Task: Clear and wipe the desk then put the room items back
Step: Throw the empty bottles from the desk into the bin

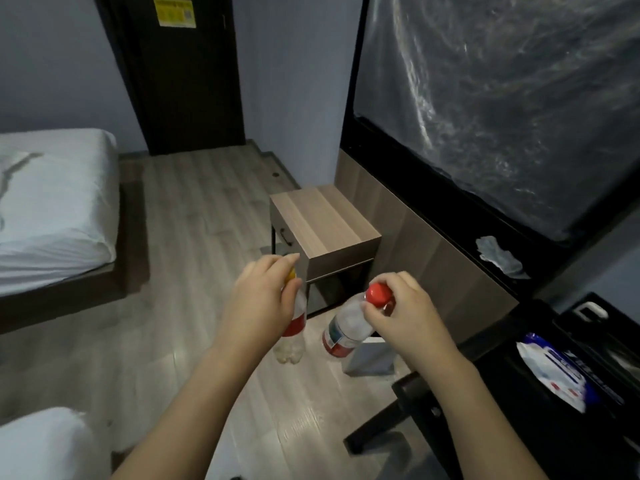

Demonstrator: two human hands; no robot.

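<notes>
My left hand (263, 299) grips the neck of a clear plastic bottle (292, 336) with a yellow cap and a red label; the bottle hangs upright above the floor. My right hand (401, 310) pinches the top of a second clear bottle (343, 332) with a red cap and a red-and-white label, which hangs tilted to the left. Both bottles look nearly empty. The black desk (540, 393) lies at the right edge, with a pack of wet wipes (554, 370) on it. A crumpled tissue (498, 259) lies on the dark ledge below the plastic-covered screen.
A small wooden side cabinet (325, 223) stands just beyond the bottles. A grey bin (370, 358) sits on the floor under my right hand. A bed with white bedding (55, 202) is at left, a dark door (183, 74) at the back, a chair leg (381, 420) at lower right.
</notes>
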